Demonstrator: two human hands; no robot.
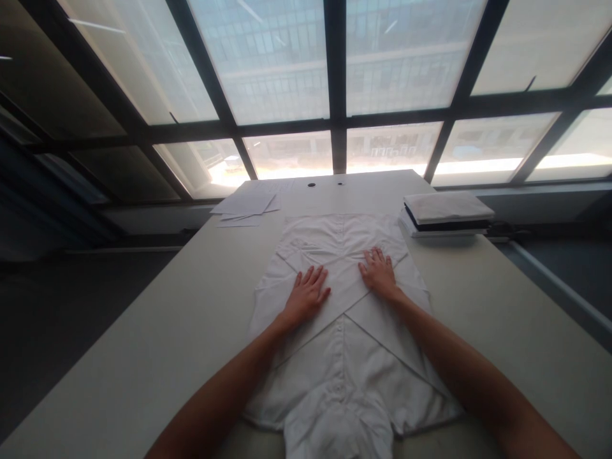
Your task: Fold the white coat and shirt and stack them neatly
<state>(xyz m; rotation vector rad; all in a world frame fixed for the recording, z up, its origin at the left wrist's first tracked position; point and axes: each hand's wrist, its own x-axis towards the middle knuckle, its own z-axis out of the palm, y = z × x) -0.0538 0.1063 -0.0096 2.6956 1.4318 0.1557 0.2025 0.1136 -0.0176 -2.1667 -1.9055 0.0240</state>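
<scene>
A white button-up shirt [340, 344] lies spread on the table with its collar toward me and its hem toward the window. Both sleeves are laid crosswise over the shirt's front, overlapping near the middle. My left hand [310, 293] rests flat on the sleeve cloth left of the button line, fingers stretched out. On the right side, my right hand [377, 273] presses flat on the other part of the crossed sleeves, its fingers a little spread. Small wrinkles show around both hands and near the hem.
The shirt lies on a long white table [191, 331]. Loose white paper sheets [246, 204] lie at the far left. A stack of folded cloth [447, 210], white with a dark layer, sits at the far right. Large windows with dark frames stand beyond the table.
</scene>
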